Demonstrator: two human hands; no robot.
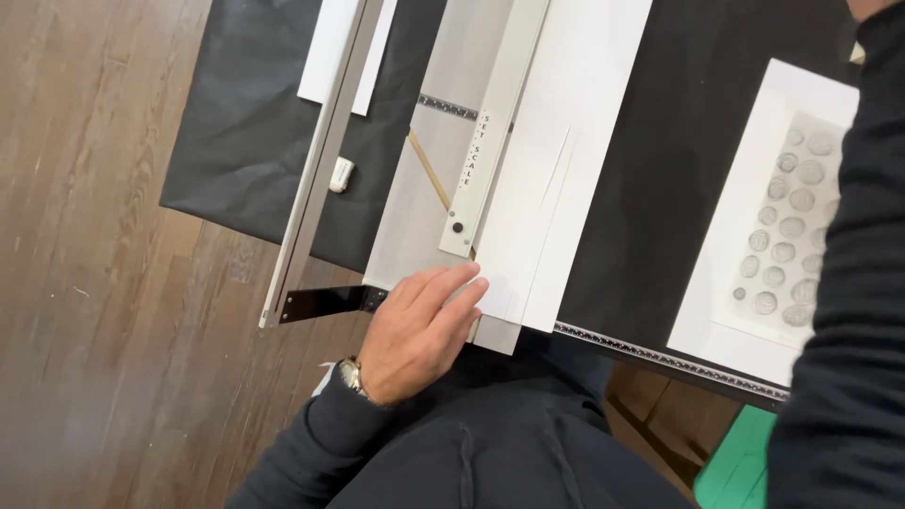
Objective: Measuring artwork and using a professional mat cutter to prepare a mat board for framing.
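While the left hand point(419, 330) is pressing flat, fingers spread, on the white paper sheet point(556, 160), its long axis is running away beside the grey metal ruler bar point(490, 132); right hand hidden

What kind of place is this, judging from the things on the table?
Probably a framing or art workshop. A mat cutter with a long rail lies on the table, a white board sits in it under the left hand, and a print lies beside it.
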